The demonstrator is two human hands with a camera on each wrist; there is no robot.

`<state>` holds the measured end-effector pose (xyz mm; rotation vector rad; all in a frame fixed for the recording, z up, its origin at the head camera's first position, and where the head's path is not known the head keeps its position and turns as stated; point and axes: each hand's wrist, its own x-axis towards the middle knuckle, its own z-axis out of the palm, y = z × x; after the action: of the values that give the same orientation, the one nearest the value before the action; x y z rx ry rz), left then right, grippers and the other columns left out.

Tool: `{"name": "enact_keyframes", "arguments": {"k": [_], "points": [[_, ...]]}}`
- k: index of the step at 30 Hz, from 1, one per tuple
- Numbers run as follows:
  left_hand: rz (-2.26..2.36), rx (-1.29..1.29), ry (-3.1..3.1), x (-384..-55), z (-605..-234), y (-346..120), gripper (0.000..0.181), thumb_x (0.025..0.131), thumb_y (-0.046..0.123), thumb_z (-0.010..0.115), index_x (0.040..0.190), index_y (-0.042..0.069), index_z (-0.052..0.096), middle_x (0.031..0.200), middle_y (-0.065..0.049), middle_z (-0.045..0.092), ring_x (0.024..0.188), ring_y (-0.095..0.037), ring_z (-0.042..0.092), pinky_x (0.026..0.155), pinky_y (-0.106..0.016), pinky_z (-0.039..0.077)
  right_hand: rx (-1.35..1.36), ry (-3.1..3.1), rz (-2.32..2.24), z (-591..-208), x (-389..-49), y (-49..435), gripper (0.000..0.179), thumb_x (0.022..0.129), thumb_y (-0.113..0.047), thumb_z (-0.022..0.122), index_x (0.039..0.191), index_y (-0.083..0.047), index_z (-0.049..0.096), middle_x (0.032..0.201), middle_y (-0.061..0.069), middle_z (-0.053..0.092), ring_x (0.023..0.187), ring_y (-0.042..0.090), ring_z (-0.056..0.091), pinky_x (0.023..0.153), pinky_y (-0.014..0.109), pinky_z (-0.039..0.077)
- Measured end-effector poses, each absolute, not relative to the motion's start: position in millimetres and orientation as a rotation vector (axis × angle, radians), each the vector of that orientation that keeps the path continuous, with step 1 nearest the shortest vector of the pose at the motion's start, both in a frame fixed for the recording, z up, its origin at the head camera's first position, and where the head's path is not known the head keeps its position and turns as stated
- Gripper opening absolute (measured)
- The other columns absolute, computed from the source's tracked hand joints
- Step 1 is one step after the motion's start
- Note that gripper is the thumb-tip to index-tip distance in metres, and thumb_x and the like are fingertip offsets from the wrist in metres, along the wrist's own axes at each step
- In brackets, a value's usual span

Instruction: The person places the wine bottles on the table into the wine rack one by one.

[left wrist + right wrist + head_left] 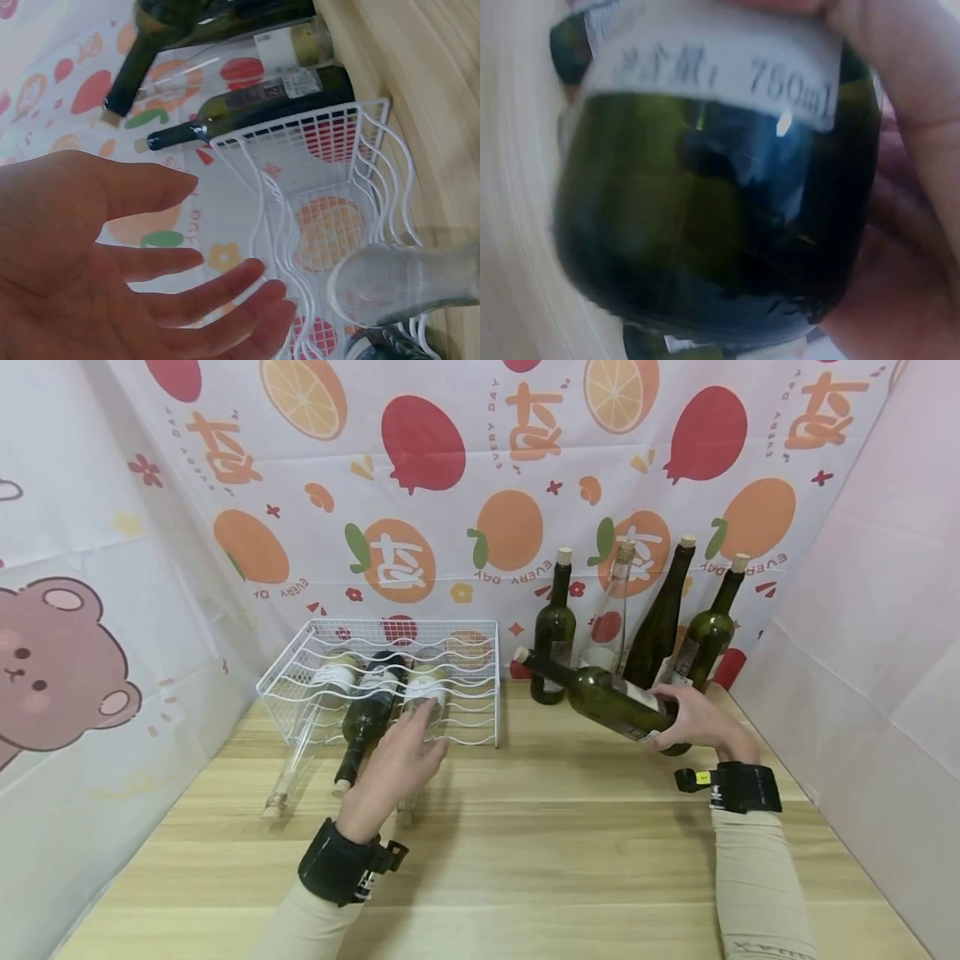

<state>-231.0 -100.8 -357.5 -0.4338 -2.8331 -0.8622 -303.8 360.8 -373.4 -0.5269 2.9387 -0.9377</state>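
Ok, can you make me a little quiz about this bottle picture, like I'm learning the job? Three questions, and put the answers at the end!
1. Pick one: what does the person's right grip hold?
A) a clear bottle
B) a corked green bottle
C) a loose cork

2. True or false: the person's left grip is holding a bottle too.

3. Count: how many bottles lie in the white wire rack?

Key:
1. B. The bottle is tilted, with its neck higher than its base.
2. False. The left grip is open, with nothing in it.
3. Three: two clear ones with a dark one between them.
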Motion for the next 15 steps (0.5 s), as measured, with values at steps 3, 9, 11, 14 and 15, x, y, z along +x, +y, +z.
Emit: {"name": "enact_keyframes", "arguments": {"k": [3,9,11,14,15], "points": [[-0.874,-0.518,-2.738,-230,-353,-96,0.067,0.095,0.022,0.064,0.153,0.008,0.032,0.135,-0.018,0.055,0.123,-0.035,0.053,0.096,-0.052,0.046,-0.562,2.848,-0.936,-371,-304,349,0.091,0.064,-0.031,0.091,0.14,-0.002,0.049,0.13,0.017,0.058,0.115,0.033,0.053,0.092,0.05,0.046],[-0.883,-0.694,-2.518,-228,-345,-85,0.071,0.089,0.017,0.072,0.15,0.01,0.039,0.121,-0.013,0.06,0.109,-0.027,0.058,0.089,-0.044,0.05,-0.654,2.723,-0.877,-367,-306,325,0.09,0.065,-0.03,0.089,0.141,-0.003,0.05,0.128,0.012,0.059,0.106,0.026,0.053,0.085,0.039,0.046],[-0.85,-0.749,-2.445,-227,-344,-82,0.072,0.086,0.016,0.075,0.149,0.009,0.042,0.124,-0.014,0.058,0.113,-0.029,0.056,0.093,-0.045,0.048,-0.71,2.682,-0.86,-368,-306,317,0.084,0.065,-0.026,0.088,0.138,-0.004,0.053,0.125,0.013,0.061,0.103,0.027,0.054,0.083,0.038,0.046],[-0.757,-0.842,-2.339,-227,-347,-79,0.073,0.08,0.016,0.08,0.145,0.009,0.047,0.128,-0.016,0.055,0.121,-0.033,0.052,0.101,-0.048,0.043,-0.755,2.653,-0.828,-372,-303,305,0.077,0.064,-0.026,0.087,0.133,-0.007,0.058,0.125,0.011,0.06,0.105,0.025,0.055,0.085,0.039,0.047],[-0.72,-0.865,-2.319,-226,-349,-78,0.073,0.079,0.016,0.082,0.144,0.01,0.049,0.13,-0.015,0.054,0.124,-0.034,0.049,0.104,-0.05,0.04,-0.77,2.643,-0.816,-374,-303,301,0.073,0.064,-0.025,0.087,0.13,-0.008,0.06,0.122,0.01,0.061,0.103,0.025,0.056,0.084,0.039,0.048]]}}
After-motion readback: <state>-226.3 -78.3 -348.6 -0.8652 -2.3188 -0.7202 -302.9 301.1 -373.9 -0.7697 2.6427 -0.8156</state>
